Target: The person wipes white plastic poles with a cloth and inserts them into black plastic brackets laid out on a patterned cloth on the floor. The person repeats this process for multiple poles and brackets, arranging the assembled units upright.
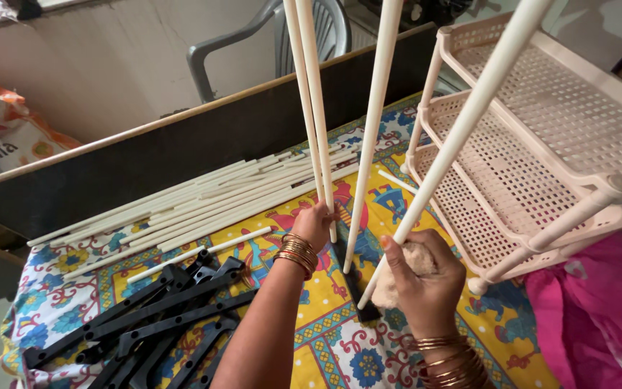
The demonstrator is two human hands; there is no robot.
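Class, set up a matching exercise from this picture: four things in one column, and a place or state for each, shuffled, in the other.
Things
1. cream rods
2. black brackets
3. lattice shelf rack
4. beige cloth

Places or states
A. tipped on its side at the right
B. in the right hand
C. heaped at the lower left
D. lying flat beside the dark board

Pairs: 1-D, 2-C, 3-A, 4-B
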